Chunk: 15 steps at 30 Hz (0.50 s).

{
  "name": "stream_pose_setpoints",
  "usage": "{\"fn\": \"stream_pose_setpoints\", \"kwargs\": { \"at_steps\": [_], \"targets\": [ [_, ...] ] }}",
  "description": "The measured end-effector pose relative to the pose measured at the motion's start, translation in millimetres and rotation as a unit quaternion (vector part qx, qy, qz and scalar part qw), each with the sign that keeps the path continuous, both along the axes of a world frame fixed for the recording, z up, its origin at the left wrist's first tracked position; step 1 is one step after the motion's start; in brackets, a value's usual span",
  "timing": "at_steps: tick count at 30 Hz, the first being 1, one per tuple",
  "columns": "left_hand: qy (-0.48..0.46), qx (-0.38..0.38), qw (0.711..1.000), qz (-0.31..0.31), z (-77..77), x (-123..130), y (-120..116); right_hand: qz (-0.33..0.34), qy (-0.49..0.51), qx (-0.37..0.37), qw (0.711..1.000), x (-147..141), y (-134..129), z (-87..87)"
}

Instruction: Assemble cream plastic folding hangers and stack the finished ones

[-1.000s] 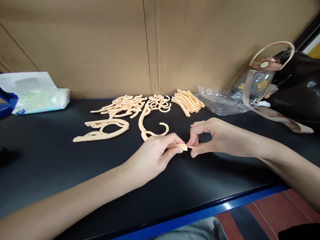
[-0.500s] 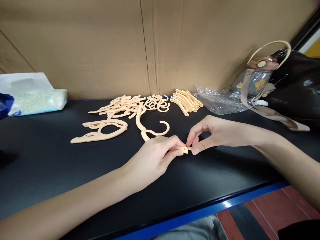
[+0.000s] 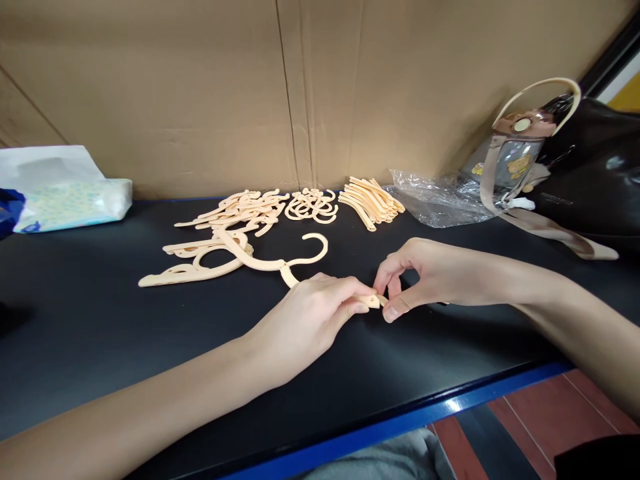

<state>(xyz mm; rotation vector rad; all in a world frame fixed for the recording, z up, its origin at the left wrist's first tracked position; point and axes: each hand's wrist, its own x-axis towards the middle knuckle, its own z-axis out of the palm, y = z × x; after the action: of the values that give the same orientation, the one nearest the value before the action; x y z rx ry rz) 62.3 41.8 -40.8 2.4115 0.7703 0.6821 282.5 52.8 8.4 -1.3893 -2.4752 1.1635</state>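
A cream folding hanger (image 3: 265,265) lies across the middle of the black table, its hook curling up to the right. My left hand (image 3: 320,310) is closed round the hanger's right arm and hides much of it; the arm's end pokes out past my fingertips. Against that end, my right hand (image 3: 407,283) pinches a slim cream strip (image 3: 383,301), mostly covered by thumb and fingers. Left of them rests a second folding hanger (image 3: 200,270), folded up, partly overlapped by the first one's left arm.
Along the back lie heaps of hanger arms (image 3: 240,210), hooks (image 3: 313,205) and strips (image 3: 373,202). A clear plastic bag (image 3: 435,200), a strapped bottle (image 3: 523,150) and a black bag (image 3: 595,180) stand right. A tissue pack (image 3: 75,203) sits left. The table's blue edge (image 3: 400,427) is nearest me.
The hanger's free left arm has swung down and to the left, so it now reaches over the folded hanger. Its hook has shifted slightly left. Both hands keep almost the same place.
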Motion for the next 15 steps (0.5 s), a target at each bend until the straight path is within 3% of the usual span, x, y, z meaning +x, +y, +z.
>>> {"fn": "stream_pose_setpoints", "kwargs": {
  "at_steps": [4, 8, 15],
  "targets": [
    [0.000, -0.022, 1.000, 0.008, 1.3, 0, 1, -0.017, -0.021, 0.028, 0.999, -1, -4, -1.7],
    [-0.007, -0.036, 0.999, 0.020, 1.1, 1, 3, -0.022, -0.054, 0.121, 0.991, -3, -10, -2.9],
    [-0.039, -0.102, 0.993, 0.039, 3.1, 3, 5, 0.066, -0.058, 0.291, 0.953, -5, -18, 0.1]
  ]
}}
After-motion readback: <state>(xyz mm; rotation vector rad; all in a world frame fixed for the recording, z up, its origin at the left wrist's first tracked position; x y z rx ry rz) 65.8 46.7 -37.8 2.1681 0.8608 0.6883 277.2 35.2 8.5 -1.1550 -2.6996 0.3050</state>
